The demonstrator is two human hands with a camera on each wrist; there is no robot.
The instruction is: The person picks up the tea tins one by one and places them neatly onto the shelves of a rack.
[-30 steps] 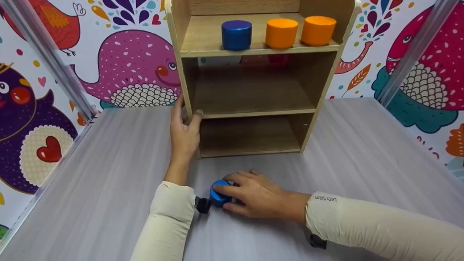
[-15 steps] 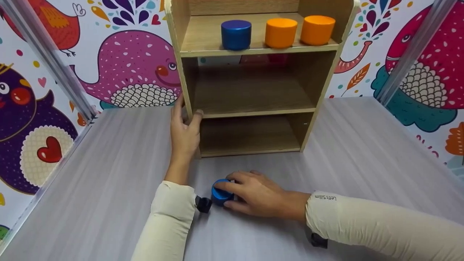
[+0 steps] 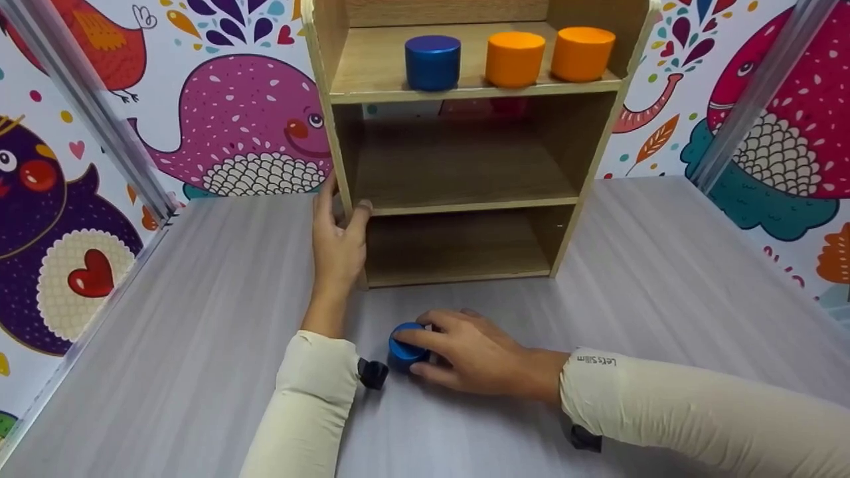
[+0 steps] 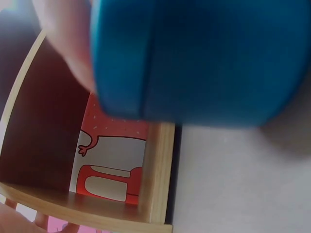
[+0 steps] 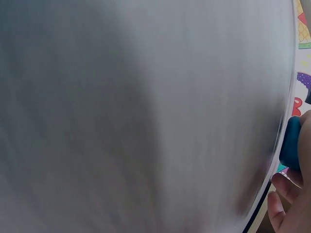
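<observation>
In the head view my right hand (image 3: 468, 352) holds a short blue cylinder (image 3: 400, 354) close over the table, one finger across its top and the thumb at its near side. The same cylinder (image 4: 209, 63) looms large in the left wrist view, and the right wrist view catches part of it (image 5: 290, 144) at the right edge. My left hand (image 3: 337, 245) grips the left side panel of a small wooden shelf unit (image 3: 465, 206), thumb on the front edge and fingers along the outer side. Some left fingertips (image 4: 41, 221) show at the bottom of the left wrist view.
On the upper shelf stand another blue cylinder (image 3: 432, 64) and two orange cylinders (image 3: 514, 60). Patterned wall panels (image 3: 246, 119) enclose the grey table (image 3: 219, 318) at the back and sides. A small black device (image 3: 372, 374) is at the left cuff, near the held cylinder.
My right hand has shifted slightly right and away from me with the blue cylinder, which now shows more of a shadow below it. The left hand stays on the shelf unit.
</observation>
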